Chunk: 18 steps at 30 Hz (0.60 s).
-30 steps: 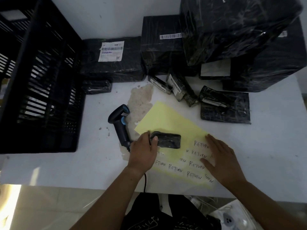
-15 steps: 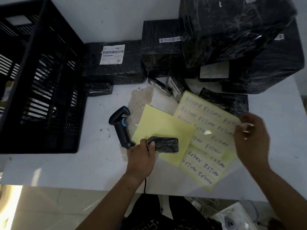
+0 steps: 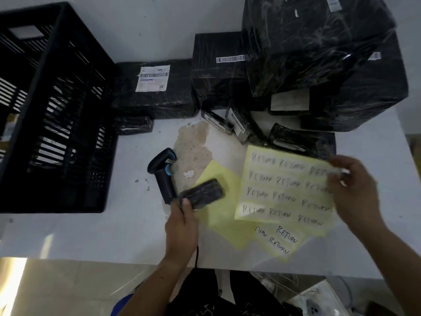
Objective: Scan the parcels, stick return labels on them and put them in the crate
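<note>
Blur smears label sheet pinched in right grip; left grip clamps small parcel.

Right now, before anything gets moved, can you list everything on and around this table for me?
table: one, white, under everything
crate: one, black, on its left end
big parcels: several, black wrap, stacked along the back; exact count unclear
little parcels: at least four, black, in front of the stack
scanner: one, black and blue, centre
stain: one, brownish, beside the scanner
label sheet: one, yellow, marked RETURN, lifted at right
loose paper: yellow, flat on the table; one sheet or two, unclear
held parcel: one, black, small, centre
left hand: grips the held parcel
right hand: pinches the label sheet's edge
</note>
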{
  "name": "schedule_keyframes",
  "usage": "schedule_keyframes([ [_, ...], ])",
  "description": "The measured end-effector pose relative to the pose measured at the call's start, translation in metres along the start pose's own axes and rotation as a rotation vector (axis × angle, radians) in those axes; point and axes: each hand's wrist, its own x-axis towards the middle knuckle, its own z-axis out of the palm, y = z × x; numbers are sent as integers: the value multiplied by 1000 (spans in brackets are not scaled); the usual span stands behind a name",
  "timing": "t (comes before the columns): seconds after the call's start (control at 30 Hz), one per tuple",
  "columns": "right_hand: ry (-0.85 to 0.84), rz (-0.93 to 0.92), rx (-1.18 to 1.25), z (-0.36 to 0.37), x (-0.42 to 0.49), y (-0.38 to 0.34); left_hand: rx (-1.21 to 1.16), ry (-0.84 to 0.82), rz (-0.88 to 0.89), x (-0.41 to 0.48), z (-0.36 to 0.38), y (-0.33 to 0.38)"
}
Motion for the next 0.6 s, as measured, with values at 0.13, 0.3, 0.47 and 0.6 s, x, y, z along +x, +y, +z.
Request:
schedule_keyframes([
  [0.13,-223,23,-31,37,-14,27,-46,24,10,5,-13,8],
  [0.3,-358,-98,-200,74,-33,31,276,-39,86,25,4,-5],
  [0.47,-379,-141,-295,80,-34,34,481,-23,118,41,15,2],
  [0.6,-417,-238,-431,78,-30,38,629,8,326,31,15,7],
])
